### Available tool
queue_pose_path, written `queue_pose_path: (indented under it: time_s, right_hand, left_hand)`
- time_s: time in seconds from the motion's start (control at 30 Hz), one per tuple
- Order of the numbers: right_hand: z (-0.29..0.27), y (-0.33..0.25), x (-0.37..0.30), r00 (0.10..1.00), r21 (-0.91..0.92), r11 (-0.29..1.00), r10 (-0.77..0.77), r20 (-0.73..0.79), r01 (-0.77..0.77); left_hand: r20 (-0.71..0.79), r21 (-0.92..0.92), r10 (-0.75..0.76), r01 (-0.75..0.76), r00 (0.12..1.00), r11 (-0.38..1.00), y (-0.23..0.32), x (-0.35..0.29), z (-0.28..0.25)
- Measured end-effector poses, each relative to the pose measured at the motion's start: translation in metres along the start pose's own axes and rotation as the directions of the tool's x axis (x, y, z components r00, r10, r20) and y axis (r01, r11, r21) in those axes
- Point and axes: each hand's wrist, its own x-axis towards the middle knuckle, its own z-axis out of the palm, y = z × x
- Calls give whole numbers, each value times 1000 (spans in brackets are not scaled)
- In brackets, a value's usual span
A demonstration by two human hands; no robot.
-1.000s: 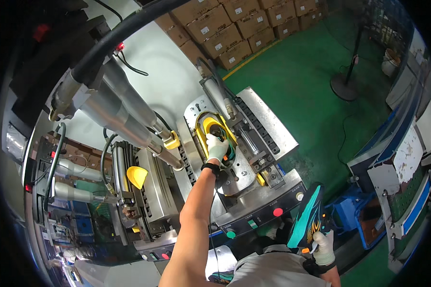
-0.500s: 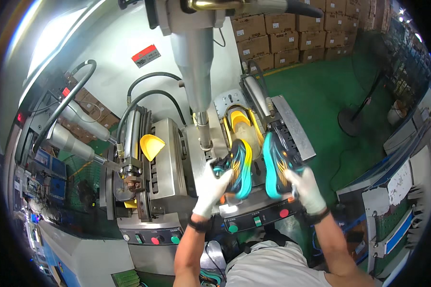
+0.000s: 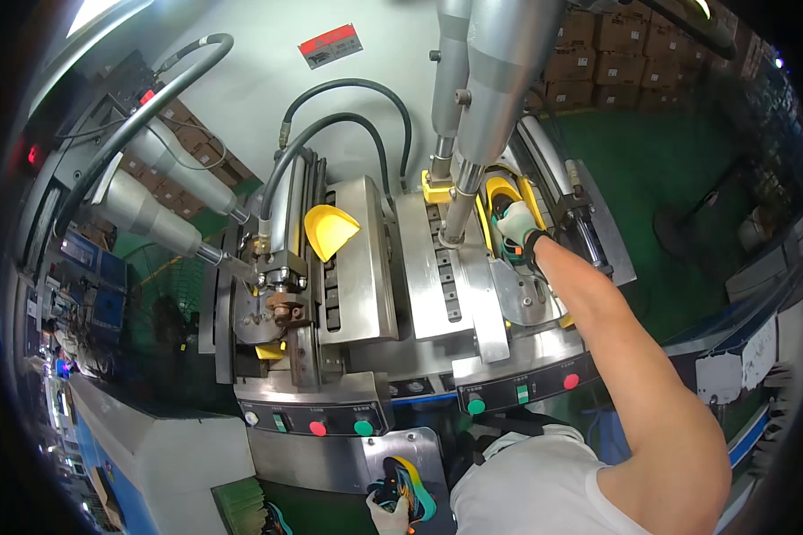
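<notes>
My gloved right hand (image 3: 516, 223) reaches forward into the right-hand station of the press. It grips a black and teal shoe (image 3: 512, 253), which sits between the station's yellow pads; hand and arm hide much of it. Low in the view, my gloved left hand (image 3: 391, 515) holds another shoe (image 3: 412, 490), black with a teal and yellow sole, over a metal plate (image 3: 419, 446). The sole of this shoe faces right. Part of the left hand is cut off by the lower edge.
Thick metal cylinders (image 3: 500, 80) hang over the right station. On the left station (image 3: 357, 267) lies a yellow curved pad (image 3: 332, 234). Button panels (image 3: 317, 419) run along the front. Black hoses (image 3: 348, 85) arch behind. Stacked cartons (image 3: 620, 58) and a dark standing fan (image 3: 687, 223) are beyond.
Both shoes were held side by side before the right station. My right hand has carried one forward into it; my left has brought the other down to the lower plate. The view has shifted.
</notes>
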Motion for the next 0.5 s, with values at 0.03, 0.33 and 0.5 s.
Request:
queue_pose_path:
  time_s: [0.03, 0.33, 0.5]
  right_hand:
    - [9, -4, 0, 1000, -4, 1000, -4, -15, 4]
    - [-45, -9, -30, 970, -13, 989, -140, 199, 146]
    - [-78, -97, -269, 717, 326, 658, -690, -100, 679]
  left_hand:
    - [-153, 98, 68, -54, 986, 994, -53, 18, 5]
    - [-290, 188, 255, -206, 923, 960, -176, 119, 86]
    - [-376, 135, 220, -182, 900, 974, -197, 113, 86]
